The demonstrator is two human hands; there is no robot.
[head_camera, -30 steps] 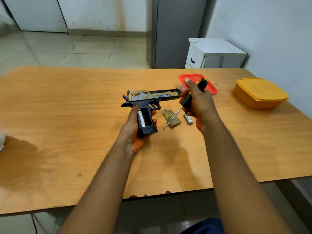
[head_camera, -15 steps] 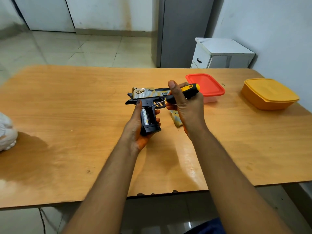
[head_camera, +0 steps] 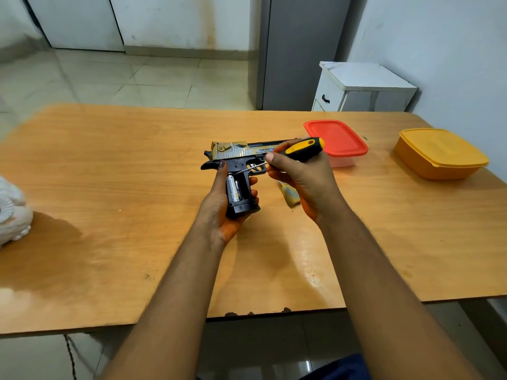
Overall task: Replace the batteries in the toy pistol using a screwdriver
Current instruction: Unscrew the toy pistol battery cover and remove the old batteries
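Note:
My left hand [head_camera: 219,207] grips the handle of a black and gold toy pistol [head_camera: 238,156], barrel pointing right. The handle's battery bay is open and one silver battery [head_camera: 232,187] sits inside. My right hand [head_camera: 301,179] holds a black and yellow screwdriver [head_camera: 300,148]; its metal tip points left and rests at the top of the open bay. The gold battery cover [head_camera: 289,196] lies on the table behind my right hand, partly hidden.
A red-lidded clear box [head_camera: 337,139] stands just right of the pistol. A yellow lidded box [head_camera: 439,156] sits at the far right of the wooden table [head_camera: 109,187]. Something white [head_camera: 11,215] lies at the left edge. A white cabinet [head_camera: 362,89] stands beyond the table.
My right hand swung the screwdriver from pointing down at the table to pointing left, its tip now at the pistol's open battery bay. The loose battery on the table is now hidden.

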